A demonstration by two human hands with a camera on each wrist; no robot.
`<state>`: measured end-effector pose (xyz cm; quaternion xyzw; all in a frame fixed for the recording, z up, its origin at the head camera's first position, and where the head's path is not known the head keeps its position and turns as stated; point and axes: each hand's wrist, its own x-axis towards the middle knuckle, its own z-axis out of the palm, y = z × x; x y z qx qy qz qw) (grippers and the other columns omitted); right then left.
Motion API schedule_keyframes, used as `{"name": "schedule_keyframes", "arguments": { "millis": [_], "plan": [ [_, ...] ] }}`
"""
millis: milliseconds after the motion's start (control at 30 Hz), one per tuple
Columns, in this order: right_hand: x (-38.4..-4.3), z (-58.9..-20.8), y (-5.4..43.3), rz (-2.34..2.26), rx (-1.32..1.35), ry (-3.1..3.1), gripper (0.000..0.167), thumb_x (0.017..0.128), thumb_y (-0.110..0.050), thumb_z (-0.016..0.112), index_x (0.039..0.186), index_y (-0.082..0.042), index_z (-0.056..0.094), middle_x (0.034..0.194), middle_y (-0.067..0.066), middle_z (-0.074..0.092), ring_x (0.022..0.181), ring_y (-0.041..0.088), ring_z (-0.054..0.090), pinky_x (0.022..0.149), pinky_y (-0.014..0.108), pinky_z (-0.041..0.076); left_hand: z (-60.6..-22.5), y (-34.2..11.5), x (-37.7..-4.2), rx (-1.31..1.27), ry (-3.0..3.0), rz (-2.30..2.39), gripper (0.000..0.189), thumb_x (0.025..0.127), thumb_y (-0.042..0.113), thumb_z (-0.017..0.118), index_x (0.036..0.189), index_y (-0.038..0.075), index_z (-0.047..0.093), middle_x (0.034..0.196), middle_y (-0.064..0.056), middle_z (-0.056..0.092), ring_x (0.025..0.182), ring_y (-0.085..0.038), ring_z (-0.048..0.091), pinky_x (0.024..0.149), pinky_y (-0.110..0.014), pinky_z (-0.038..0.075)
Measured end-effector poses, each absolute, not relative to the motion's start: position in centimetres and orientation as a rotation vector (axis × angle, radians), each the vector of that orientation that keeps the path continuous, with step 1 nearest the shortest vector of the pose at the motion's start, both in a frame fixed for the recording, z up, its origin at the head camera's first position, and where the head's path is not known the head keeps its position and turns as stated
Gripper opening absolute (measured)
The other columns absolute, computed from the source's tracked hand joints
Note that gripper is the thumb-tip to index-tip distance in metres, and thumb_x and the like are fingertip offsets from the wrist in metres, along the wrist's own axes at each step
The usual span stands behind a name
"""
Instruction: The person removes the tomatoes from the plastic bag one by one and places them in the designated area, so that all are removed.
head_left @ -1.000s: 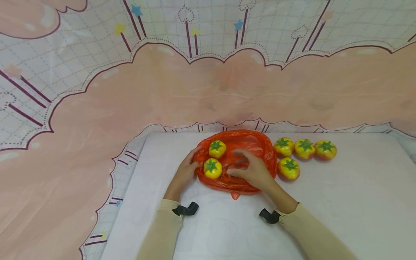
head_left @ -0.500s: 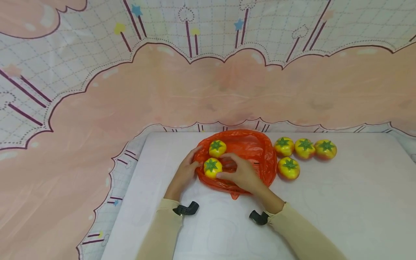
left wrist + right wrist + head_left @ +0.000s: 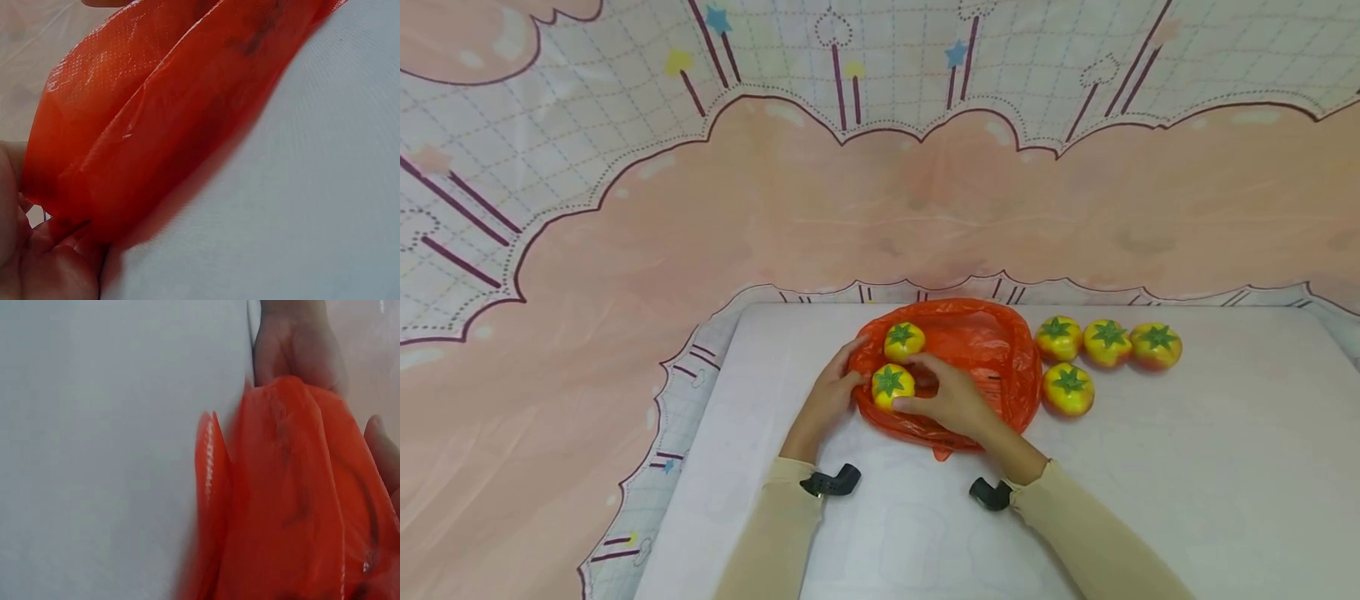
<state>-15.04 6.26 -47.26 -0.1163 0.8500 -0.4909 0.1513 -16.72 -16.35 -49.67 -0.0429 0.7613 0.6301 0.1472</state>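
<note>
A red plastic bag lies spread with its mouth open on the white table. My left hand holds the bag's left rim; in the left wrist view that hand has the thin plastic between thumb and fingers. Two yellow-red tomatoes with green star-shaped tops sit inside the bag at its left. My right hand reaches over the bag's front rim and grips the nearer tomato, thumb in front, a finger behind. The farther tomato lies just beyond it. Bag plastic hides most of the right hand's fingers in the right wrist view.
To the right of the bag, outside it, a row of tomatoes stands at the back: a left one, a middle one and a right one. Another tomato sits in front of them. A patterned curtain hangs behind the table.
My right hand has moved left across the bag from its middle and closed around the nearer tomato. The left hand stays at the rim, and the tomatoes have hardly moved.
</note>
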Motion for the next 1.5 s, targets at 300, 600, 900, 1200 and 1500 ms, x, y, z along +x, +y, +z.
{"name": "schedule_keyframes", "arguments": {
  "millis": [300,600,900,1200,1500],
  "plan": [
    [-15.28,-46.9,6.33,-1.321,-0.367,2.419,0.075,0.078,-0.05,0.084,0.145,-0.033,0.055,0.143,-0.006,0.059,0.131,0.02,0.056,0.106,0.045,0.053,-49.9,-16.56,-16.68,-0.117,2.2,1.809,0.061,0.095,0.013,0.05,0.145,0.047,0.049,0.16,0.009,0.039,0.146,-0.024,0.04,0.121,-0.047,0.036],
    [-15.33,-47.0,6.15,-1.25,-0.417,2.491,0.073,0.081,-0.053,0.08,0.146,-0.032,0.054,0.143,-0.004,0.06,0.131,0.022,0.057,0.108,0.048,0.051,-49.76,-16.57,-16.63,-0.104,2.183,1.837,0.062,0.095,0.01,0.049,0.147,0.043,0.049,0.162,0.006,0.038,0.147,-0.024,0.039,0.121,-0.047,0.035],
    [-15.29,-47.11,5.96,-1.212,-0.432,2.529,0.07,0.083,-0.05,0.079,0.145,-0.031,0.055,0.139,-0.003,0.062,0.129,0.022,0.058,0.108,0.048,0.051,-49.76,-16.64,-16.64,-0.131,2.172,1.825,0.062,0.096,0.011,0.05,0.146,0.047,0.048,0.162,0.008,0.037,0.146,-0.024,0.04,0.12,-0.047,0.037],
    [-15.37,-47.17,6.13,-1.217,-0.418,2.518,0.069,0.083,-0.049,0.079,0.145,-0.031,0.055,0.139,-0.003,0.063,0.128,0.021,0.059,0.108,0.047,0.051,-49.86,-16.58,-16.7,-0.132,2.191,1.799,0.061,0.095,0.013,0.05,0.145,0.049,0.048,0.162,0.009,0.036,0.148,-0.025,0.039,0.119,-0.048,0.038],
    [-15.33,-46.9,6.9,-1.313,-0.393,2.449,0.068,0.081,-0.051,0.08,0.143,-0.037,0.056,0.136,-0.007,0.063,0.125,0.019,0.059,0.106,0.046,0.053,-49.84,-16.36,-16.84,-0.147,2.161,1.824,0.062,0.096,0.011,0.049,0.147,0.047,0.048,0.164,0.008,0.035,0.15,-0.025,0.036,0.12,-0.049,0.036]
  ]
}}
